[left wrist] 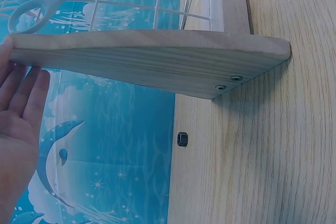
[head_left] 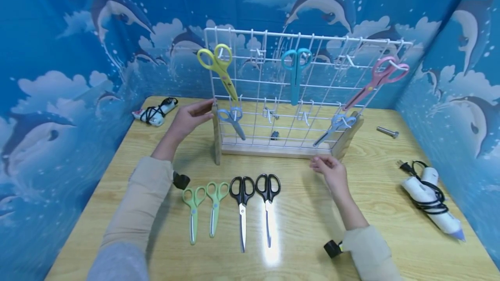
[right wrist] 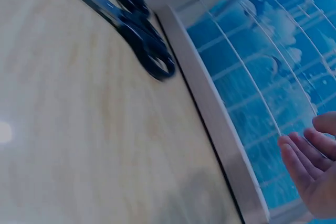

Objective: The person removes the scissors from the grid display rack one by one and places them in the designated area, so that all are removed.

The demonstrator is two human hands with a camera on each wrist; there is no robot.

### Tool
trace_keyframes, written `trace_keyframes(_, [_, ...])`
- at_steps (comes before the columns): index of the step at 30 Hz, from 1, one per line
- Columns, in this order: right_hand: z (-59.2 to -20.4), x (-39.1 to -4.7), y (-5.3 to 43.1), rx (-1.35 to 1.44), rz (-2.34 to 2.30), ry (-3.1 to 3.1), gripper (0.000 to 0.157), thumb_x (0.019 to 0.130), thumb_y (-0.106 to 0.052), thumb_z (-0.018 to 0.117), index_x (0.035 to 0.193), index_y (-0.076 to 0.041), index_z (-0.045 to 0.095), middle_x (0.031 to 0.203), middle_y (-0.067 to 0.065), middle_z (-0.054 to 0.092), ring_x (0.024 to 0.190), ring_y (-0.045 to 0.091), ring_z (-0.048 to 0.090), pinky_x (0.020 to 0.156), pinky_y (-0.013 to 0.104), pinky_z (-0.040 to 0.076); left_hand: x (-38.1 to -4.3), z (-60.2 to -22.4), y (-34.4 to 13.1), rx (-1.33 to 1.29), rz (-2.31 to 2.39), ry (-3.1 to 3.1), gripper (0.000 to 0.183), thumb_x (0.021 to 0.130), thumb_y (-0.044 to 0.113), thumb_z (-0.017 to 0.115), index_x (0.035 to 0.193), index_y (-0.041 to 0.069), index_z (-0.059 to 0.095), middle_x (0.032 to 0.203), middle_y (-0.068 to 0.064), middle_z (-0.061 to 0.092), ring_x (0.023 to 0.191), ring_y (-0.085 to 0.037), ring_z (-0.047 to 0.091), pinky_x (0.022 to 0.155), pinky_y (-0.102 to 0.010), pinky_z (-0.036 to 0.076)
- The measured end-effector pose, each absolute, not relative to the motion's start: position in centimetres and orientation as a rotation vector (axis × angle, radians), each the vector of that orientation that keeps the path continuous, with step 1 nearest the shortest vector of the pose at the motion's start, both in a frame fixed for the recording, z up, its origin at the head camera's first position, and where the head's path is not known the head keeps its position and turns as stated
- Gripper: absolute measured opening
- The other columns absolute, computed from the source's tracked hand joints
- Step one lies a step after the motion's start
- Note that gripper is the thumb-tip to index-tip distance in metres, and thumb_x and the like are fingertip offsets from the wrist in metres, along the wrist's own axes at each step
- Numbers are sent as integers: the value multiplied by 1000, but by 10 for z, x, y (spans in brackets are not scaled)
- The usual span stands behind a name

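Note:
My left hand [head_left: 191,118] touches the wooden side post [left wrist: 147,59] of a white wire-grid rack [head_left: 269,34], its fingers straight along the upper end. Near the rack's lower right corner, my right hand [head_left: 331,172] hovers with loosely bent fingers and holds nothing. On the rack's hooks hang yellow scissors [head_left: 222,67], teal scissors [head_left: 295,75], pink scissors [head_left: 374,83] and two light blue pairs, one at left [head_left: 235,122] and one at right [head_left: 333,128]. Two green-handled scissors [head_left: 193,211] and two black-handled scissors [head_left: 242,200] lie in a row in front of it.
At the left back lies a white tool with a wound black cord [head_left: 155,114]. Another corded white tool [head_left: 431,200] and a metal bolt [head_left: 387,132] are on the right. A dark nut [left wrist: 182,139] sits behind the rack. Dolphin-print curtains [head_left: 50,129] enclose the table.

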State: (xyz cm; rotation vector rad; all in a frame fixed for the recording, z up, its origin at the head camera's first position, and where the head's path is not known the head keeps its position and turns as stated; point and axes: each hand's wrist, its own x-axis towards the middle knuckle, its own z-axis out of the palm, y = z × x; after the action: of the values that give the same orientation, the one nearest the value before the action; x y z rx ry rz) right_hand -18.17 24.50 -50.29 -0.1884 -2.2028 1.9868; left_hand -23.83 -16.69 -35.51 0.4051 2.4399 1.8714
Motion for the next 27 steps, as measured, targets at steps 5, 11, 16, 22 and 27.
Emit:
trace_keyframes(5, [-505, -206, 275, -203, 1968, -1996, 39, 73, -23, 66, 104, -2, 57, 93, 9, 61, 80, 16, 60, 68, 18, 51, -237, -355, -167, 408, 1877, 2438, 47, 75, 31, 62, 120, 27, 48, 125, 0, 46, 113, -12, 43, 89, -25, 42])
trace_keyframes(11, [-504, -228, 287, -172, 1965, -1939, 39, 72, -21, 68, 105, -3, 57, 96, 12, 61, 84, 19, 59, 69, 20, 51, -238, -355, -167, 415, 1876, 2449, 47, 76, 30, 61, 121, 25, 48, 125, 0, 46, 113, -12, 43, 89, -24, 42])
trace_keyframes(16, [-502, -242, 287, -176, 2019, -1885, 41, 70, -21, 69, 104, -2, 57, 94, 13, 59, 83, 20, 59, 69, 20, 51, -239, -356, -167, 410, 1891, 2433, 47, 77, 27, 61, 122, 22, 47, 125, -1, 46, 113, -13, 43, 89, -25, 41])
trace_keyframes(22, [-498, -247, 286, -145, 2145, -1758, 36, 70, -13, 69, 98, 4, 55, 85, 14, 60, 72, 20, 61, 66, 25, 52, -235, -352, -165, 425, 1898, 2417, 48, 78, 23, 60, 123, 18, 46, 126, -4, 44, 114, -15, 42, 90, -26, 41])
trace_keyframes(27, [-500, -245, 291, -115, 2152, -1797, 33, 70, -12, 69, 96, 4, 55, 84, 14, 61, 68, 20, 62, 65, 26, 52, -235, -352, -165, 423, 1890, 2429, 46, 78, 25, 60, 122, 19, 47, 125, -3, 45, 114, -15, 42, 91, -27, 40])
